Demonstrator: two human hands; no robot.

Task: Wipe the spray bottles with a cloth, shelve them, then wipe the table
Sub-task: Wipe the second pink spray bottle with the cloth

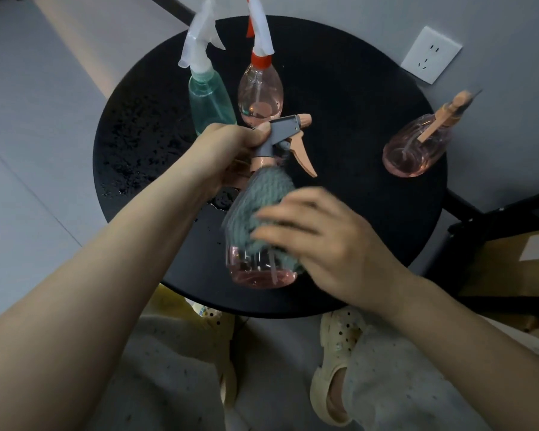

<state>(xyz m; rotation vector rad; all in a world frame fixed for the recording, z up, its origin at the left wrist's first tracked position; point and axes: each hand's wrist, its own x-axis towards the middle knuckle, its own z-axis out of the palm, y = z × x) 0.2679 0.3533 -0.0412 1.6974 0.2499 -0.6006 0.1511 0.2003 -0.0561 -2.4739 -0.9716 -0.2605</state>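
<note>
My left hand (227, 150) grips the grey and peach spray head of a pink spray bottle (259, 269), held above the round black table (339, 98). Against the side of this bottle my right hand (324, 244) presses a grey-green cloth (259, 206); the hand is blurred. Three other bottles stand on the table: a green bottle (209, 98) with a clear white head at the back left, a pink bottle with a red collar (260, 94) beside it, and a pink bottle with a peach head (417, 147) at the right.
Water droplets (131, 144) speckle the left part of the table. A black shelf frame (486, 219) holding a cardboard box (517, 262) stands to the right. A white wall socket (430, 54) sits on the wall behind. My legs and sandals are below the table's front edge.
</note>
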